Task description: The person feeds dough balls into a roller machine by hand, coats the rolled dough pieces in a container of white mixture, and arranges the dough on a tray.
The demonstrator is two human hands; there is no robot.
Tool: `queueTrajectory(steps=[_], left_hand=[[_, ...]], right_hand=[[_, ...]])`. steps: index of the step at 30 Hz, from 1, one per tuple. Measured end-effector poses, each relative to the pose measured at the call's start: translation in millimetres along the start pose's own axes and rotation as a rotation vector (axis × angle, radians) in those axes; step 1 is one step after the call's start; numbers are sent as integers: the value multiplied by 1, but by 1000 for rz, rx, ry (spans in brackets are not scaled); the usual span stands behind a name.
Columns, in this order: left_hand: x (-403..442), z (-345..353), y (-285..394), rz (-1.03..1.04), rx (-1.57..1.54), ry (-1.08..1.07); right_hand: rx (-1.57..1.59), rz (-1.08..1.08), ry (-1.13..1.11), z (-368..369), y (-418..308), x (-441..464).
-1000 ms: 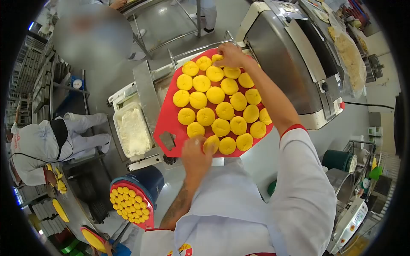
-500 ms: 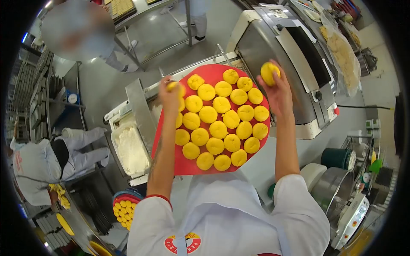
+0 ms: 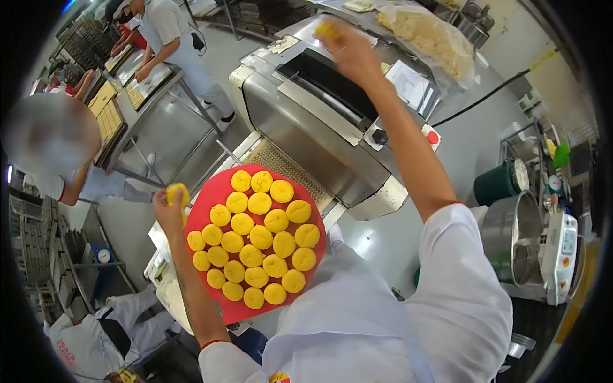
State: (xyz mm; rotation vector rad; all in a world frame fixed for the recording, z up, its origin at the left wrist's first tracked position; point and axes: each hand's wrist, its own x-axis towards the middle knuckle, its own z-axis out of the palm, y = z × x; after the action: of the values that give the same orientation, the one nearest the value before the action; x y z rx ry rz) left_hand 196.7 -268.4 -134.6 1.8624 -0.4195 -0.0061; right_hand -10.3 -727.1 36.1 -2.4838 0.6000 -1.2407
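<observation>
A red round board (image 3: 223, 303) lies below my arms, covered with several flattened yellow dough rounds (image 3: 260, 237). At its left edge, my left hand (image 3: 169, 216) is closed around a yellow dough round (image 3: 178, 193). My right hand (image 3: 355, 56) is stretched far forward over the top of a steel dough machine (image 3: 300, 115). A yellow dough piece (image 3: 328, 30) is in its fingers, somewhat blurred. Beneath the right hand and forearm is the machine's dark open slot (image 3: 325, 83).
A clear bag of pale dough (image 3: 428, 35) lies on the bench behind the machine. To the right stand a steel mixing bowl (image 3: 504, 249), a white scale (image 3: 562, 255) and a green bucket (image 3: 495, 185). Co-workers (image 3: 169, 38) stand at a steel table, upper left.
My right hand has moved up and forward over the machine with its dough piece. My left hand stays beside the board, holding dough. The view has turned toward the machine.
</observation>
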Motion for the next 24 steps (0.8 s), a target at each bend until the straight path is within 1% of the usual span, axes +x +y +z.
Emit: queueTrajectory(steps=[1, 2, 3, 4, 5, 7, 8, 9, 10, 11, 12, 13, 15, 18, 20, 21, 22, 24], left_hand=[[1, 2, 37, 38, -157, 98], [2, 9, 64, 13, -180, 25], [4, 22, 90, -10, -215, -35], [-2, 47, 116, -16, -212, -51], [-13, 79, 144, -25, -203, -71], [-43, 145, 200, -67, -263, -219], [-60, 171, 216, -132, -370, -277], [-68, 178, 221, -182, -446, -286], [-77, 185, 227, -233, -522, -292], [-84, 180, 226, -270, -564, -254], [-92, 172, 224, -306, -606, -219], [-95, 158, 202, -390, -828, -287], [-101, 127, 135, -554, -1277, -411], [-140, 125, 117, -802, -1331, -169], [-160, 128, 125, -808, -1148, -198], [-167, 128, 128, -810, -1057, -210], [-171, 131, 115, -712, -1022, -287], [-180, 151, 138, -596, -878, -225]], right_hand=[[-195, -81, -179, 30, 33, -10], [-3, 154, -460, 20, 20, -14], [170, 153, -371, 18, 9, -27], [313, 224, -342, 17, -12, -41], [586, 311, -407, 19, -37, -65], [954, 221, -561, 17, -50, -102], [915, 199, -531, 4, -59, -105], [872, 177, -503, -8, -65, -103], [937, 257, -388, -18, -54, -91], [995, 341, -267, -30, -34, -74], [884, 324, -145, -49, -17, -54], [766, 302, -24, -68, -3, -37], [617, 213, 193, -89, 11, -21], [300, 196, -10, -72, 45, -27], [-145, -179, -57, -49, 87, -60], [-367, -366, -82, -41, 95, -71], [-137, -169, -114, -60, 64, -77], [211, 162, -278, -79, -4, -107]])
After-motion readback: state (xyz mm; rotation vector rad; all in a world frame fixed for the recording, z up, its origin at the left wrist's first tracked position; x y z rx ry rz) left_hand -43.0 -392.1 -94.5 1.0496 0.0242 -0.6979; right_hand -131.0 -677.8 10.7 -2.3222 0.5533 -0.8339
